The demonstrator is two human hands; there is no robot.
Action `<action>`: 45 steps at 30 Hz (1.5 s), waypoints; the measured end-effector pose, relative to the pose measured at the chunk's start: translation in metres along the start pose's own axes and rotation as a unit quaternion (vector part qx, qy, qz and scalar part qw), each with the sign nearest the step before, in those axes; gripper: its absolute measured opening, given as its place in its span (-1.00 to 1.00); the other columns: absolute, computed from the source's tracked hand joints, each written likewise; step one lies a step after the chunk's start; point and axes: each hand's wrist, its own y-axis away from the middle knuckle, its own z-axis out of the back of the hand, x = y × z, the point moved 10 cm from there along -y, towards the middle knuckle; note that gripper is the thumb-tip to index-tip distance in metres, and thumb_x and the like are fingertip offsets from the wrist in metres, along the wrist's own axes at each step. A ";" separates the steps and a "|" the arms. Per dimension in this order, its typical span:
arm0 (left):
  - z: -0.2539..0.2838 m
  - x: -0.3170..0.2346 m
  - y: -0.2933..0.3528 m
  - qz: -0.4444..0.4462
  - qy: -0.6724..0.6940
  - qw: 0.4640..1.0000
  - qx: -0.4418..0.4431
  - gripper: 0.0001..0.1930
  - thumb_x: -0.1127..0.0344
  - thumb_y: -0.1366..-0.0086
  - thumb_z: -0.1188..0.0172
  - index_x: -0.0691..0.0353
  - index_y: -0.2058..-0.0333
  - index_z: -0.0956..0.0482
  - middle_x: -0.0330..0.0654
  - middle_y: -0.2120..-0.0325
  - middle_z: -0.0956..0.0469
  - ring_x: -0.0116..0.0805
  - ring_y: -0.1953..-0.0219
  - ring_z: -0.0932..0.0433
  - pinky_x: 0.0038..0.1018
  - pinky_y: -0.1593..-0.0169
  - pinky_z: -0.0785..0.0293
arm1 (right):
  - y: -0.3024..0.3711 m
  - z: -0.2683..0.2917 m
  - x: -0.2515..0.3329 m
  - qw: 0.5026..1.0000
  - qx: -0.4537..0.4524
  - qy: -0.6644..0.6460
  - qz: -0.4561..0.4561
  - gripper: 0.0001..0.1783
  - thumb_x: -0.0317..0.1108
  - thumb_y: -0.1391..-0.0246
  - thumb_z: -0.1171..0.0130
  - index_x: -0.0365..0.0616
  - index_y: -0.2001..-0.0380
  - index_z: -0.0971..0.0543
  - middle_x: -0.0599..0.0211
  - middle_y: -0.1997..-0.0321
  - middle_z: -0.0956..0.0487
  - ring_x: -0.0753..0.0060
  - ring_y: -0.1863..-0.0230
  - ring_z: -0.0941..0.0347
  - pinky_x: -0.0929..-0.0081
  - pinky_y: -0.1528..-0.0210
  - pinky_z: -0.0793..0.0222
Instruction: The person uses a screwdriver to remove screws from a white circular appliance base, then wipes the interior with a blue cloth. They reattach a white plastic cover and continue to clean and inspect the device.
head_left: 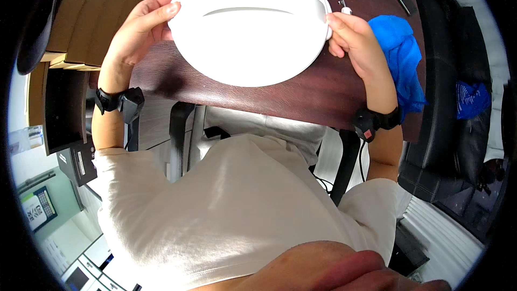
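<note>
A round white plastic disc (249, 27), shaped like a lamp cover with a curved raised seam, is held over the near edge of a dark brown table (280, 94). My left hand (141, 26) grips its left rim, thumb on top. On the opposite rim my right hand (355, 43) pinches the edge, fingers curled under. Both wrists carry black bands. The disc hides the table surface behind it.
A blue cloth (403, 59) lies on the table by my right hand. A thin tool with a white tip (341, 0) and small screws lie beyond the disc. Cardboard boxes (91, 16) stack at the left. A black chair (447, 102) stands at the right.
</note>
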 end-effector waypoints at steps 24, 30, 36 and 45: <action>-0.097 -0.063 0.063 -0.415 -0.581 0.699 0.047 -0.67 0.48 0.18 -0.23 0.28 0.35 -0.39 -0.10 0.32 -0.53 -0.08 0.30 -0.49 -0.28 0.24 -0.51 | -0.012 0.016 0.004 0.960 -0.063 0.239 0.131 -0.66 -0.49 -0.02 -0.13 -0.20 0.09 -0.41 0.33 0.43 -0.54 0.64 0.55 -0.45 0.68 0.54 -0.33; -0.070 -0.063 0.052 -0.339 -0.459 0.822 0.009 -0.65 0.53 0.08 -0.28 0.33 0.26 -0.41 -0.07 0.30 -0.52 -0.20 0.28 -0.49 -0.40 0.19 -0.43 | -0.016 0.036 -0.010 0.979 -0.112 0.154 0.068 -0.67 -0.37 -0.06 -0.12 -0.25 0.10 -0.41 0.38 0.49 -0.50 0.63 0.60 -0.40 0.70 0.58 -0.31; -0.032 -0.041 0.033 -0.158 -0.084 0.978 -0.106 -0.64 0.42 -0.06 -0.31 0.28 0.18 -0.39 -0.25 0.29 -0.50 -0.55 0.24 -0.48 -0.63 0.16 -0.43 | -0.003 -0.008 0.031 0.940 -0.090 0.236 0.227 -0.54 -0.33 0.12 -0.29 -0.23 0.13 -0.41 0.26 0.32 -0.48 0.42 0.33 -0.44 0.55 0.31 -0.38; -0.023 -0.015 0.019 -0.119 0.071 0.983 -0.117 -0.67 0.19 -0.23 -0.12 0.25 0.11 -0.37 -0.30 0.33 -0.48 -0.59 0.28 -0.49 -0.62 0.26 -0.48 | -0.016 -0.124 0.097 0.760 0.010 0.475 0.443 -0.34 -0.19 0.33 -0.36 -0.13 0.08 -0.39 0.14 0.10 -0.41 0.11 -0.02 -0.30 0.28 -0.08 -0.17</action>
